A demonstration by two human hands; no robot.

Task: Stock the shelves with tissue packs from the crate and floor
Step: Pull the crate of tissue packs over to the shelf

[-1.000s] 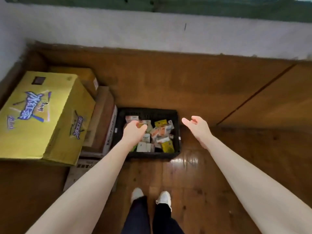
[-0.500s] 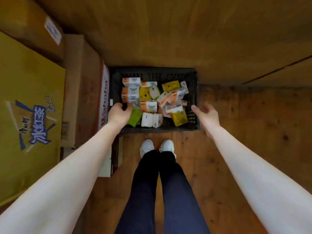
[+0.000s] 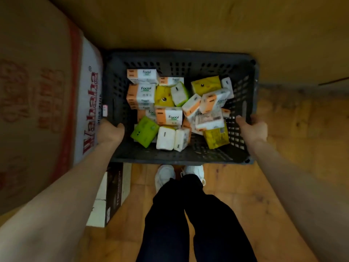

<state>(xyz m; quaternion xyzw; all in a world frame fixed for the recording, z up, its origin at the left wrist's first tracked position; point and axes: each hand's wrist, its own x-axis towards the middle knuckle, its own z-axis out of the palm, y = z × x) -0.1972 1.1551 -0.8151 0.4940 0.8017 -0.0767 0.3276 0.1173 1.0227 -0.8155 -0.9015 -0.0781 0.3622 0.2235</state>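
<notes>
Two hands are now set on the crate (image 3: 181,60). Half a second ago they were held open and short of it, whereas now the left hand (image 3: 110,131) is clamped on the left wall and the right hand (image 3: 252,127) on the right wall. On each, a thumb is hooked inside the rim. The other fingers are hidden behind the walls, so their spread cannot be told. From this it is judged that the whole crate is about to be carried off for stocking, rather than the packs being picked out singly. Whether it is already lifted off the floor (image 3: 245,195) cannot be told. The tissue packs (image 3: 169,116) are heaped loosely between the two thumbs. Three yellow packs are counted, the nearest (image 3: 216,136) just inside the right thumb. One green pack (image 3: 145,131) lies just inside the left thumb, and two plain white ones (image 3: 165,138) lie side by side beside it. One white pack is edged in green, and roughly ten are orange-and-white. That last count is uncertain because they overlap. One printed carton (image 3: 88,103) is pressed close outside the left fingers.
</notes>
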